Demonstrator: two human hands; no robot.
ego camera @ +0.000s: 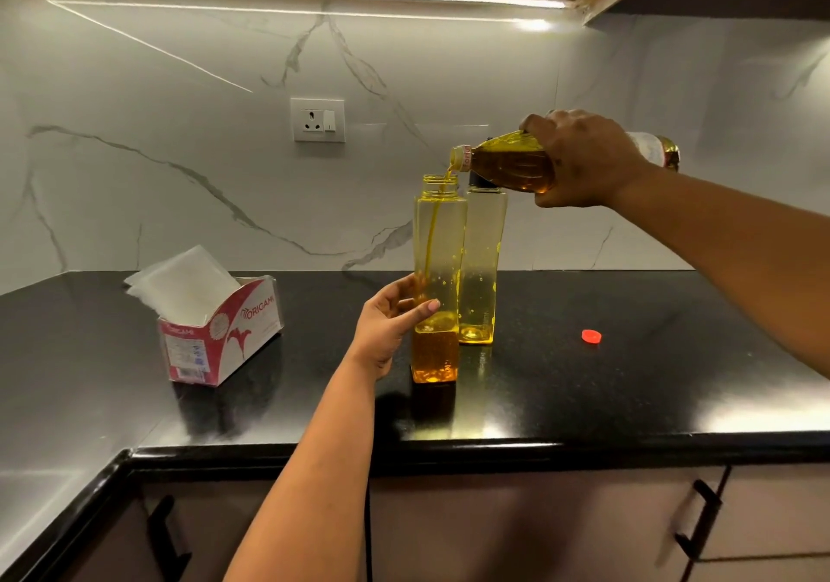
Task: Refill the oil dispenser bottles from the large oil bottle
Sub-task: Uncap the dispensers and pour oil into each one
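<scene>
My right hand [584,159] grips the large oil bottle [507,161], tipped almost flat with its neck to the left. A thin stream of oil falls from its mouth into an uncapped tall yellow dispenser bottle [438,276], which stands on the black counter with oil filling its bottom part. My left hand [386,325] holds this bottle low on its left side, thumb across the front. A second yellow dispenser bottle [480,276], with a black cap, stands just behind and to the right.
A small red cap [591,337] lies on the black counter [629,379] to the right of the bottles. A red and white tissue box [220,334] sits at the left. A wall socket [318,120] is on the marble backsplash. Cabinet handles sit below the counter edge.
</scene>
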